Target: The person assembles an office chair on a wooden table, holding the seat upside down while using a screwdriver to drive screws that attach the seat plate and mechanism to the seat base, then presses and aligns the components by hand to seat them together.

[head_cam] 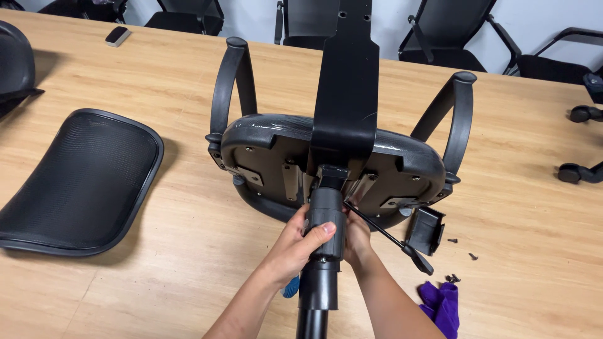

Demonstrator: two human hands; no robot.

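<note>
From the head cam: both hands are wrapped shut around the black gas cylinder (325,229), left hand (295,248) on its near side, right hand (357,242) mostly hidden behind it. I'd say keep it square to the upturned seat (264,147) on the tabletop (188,276). Its long axis runs from the wrists straight away into the seat underside.

Armrests (233,88) flanking, bare table (188,263) leftward
</note>
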